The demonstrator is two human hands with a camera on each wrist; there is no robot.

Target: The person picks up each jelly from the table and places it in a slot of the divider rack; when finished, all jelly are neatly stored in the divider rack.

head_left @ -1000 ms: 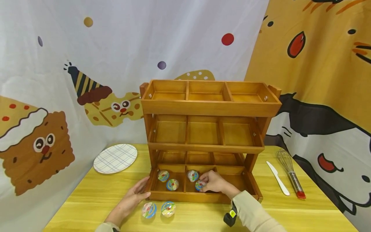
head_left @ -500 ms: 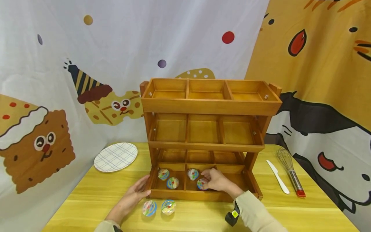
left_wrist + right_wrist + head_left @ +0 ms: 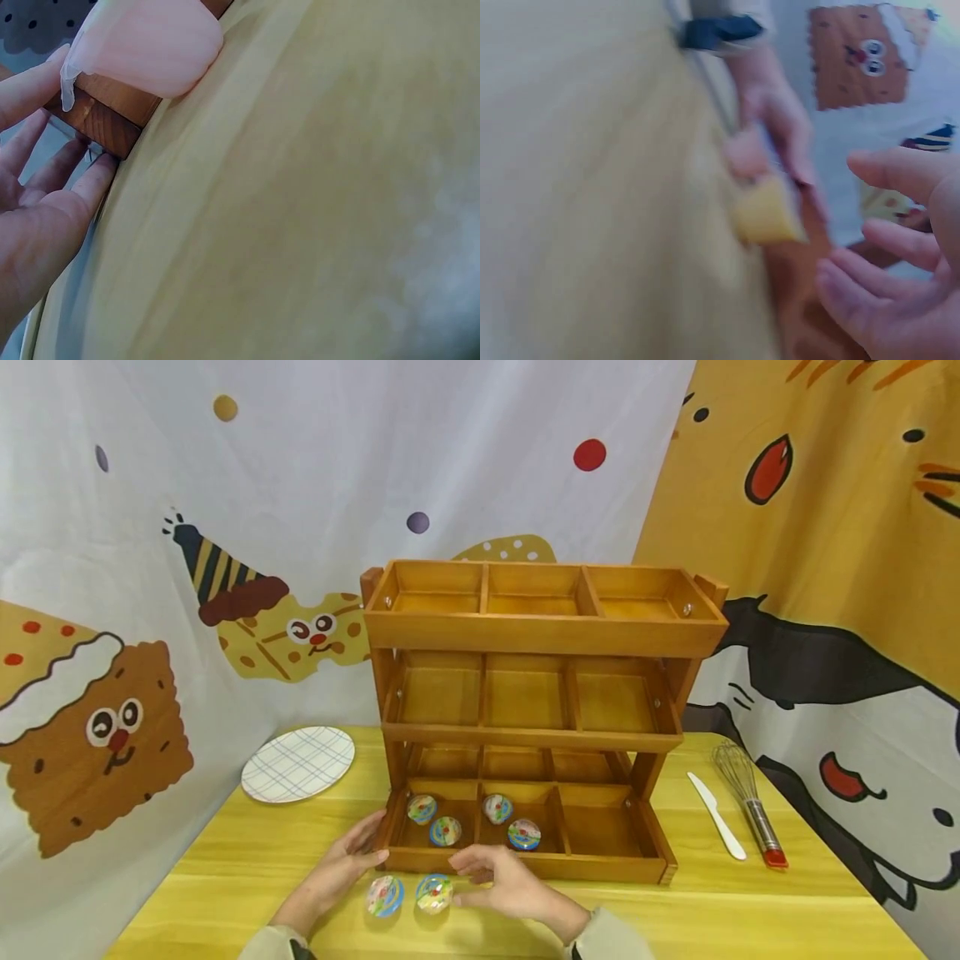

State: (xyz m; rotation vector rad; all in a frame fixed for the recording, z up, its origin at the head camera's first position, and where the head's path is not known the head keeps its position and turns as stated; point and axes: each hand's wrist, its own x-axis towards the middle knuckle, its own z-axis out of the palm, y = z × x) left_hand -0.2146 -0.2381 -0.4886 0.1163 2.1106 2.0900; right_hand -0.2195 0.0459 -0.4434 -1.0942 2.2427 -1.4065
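My left hand [image 3: 337, 868] rests at the left front corner of the three-tier wooden rack [image 3: 525, 866], fingers along its side and thumb by the front. Right in front of that hand stands a pink jelly cup [image 3: 386, 896] with a printed lid; the left wrist view shows the jelly cup [image 3: 150, 45] close up. A yellow jelly cup [image 3: 434, 893] is beside it. My right hand [image 3: 510, 885] holds nothing, its fingers spread just right of the yellow cup. Two jelly cups [image 3: 446, 832] lie in the rack's bottom left compartment, two more jelly cups [image 3: 524, 834] in the bottom middle one.
A checked plate [image 3: 298, 764] lies on the table at the left. To the right of the rack are a white knife [image 3: 717, 816] and a whisk [image 3: 752, 806] with a red end. A printed cloth [image 3: 322, 460] hangs behind.
My right hand has let go of a jelly cup in the bottom middle compartment and moved left and down, out of the rack, to beside the yellow cup. The left hand stays put.
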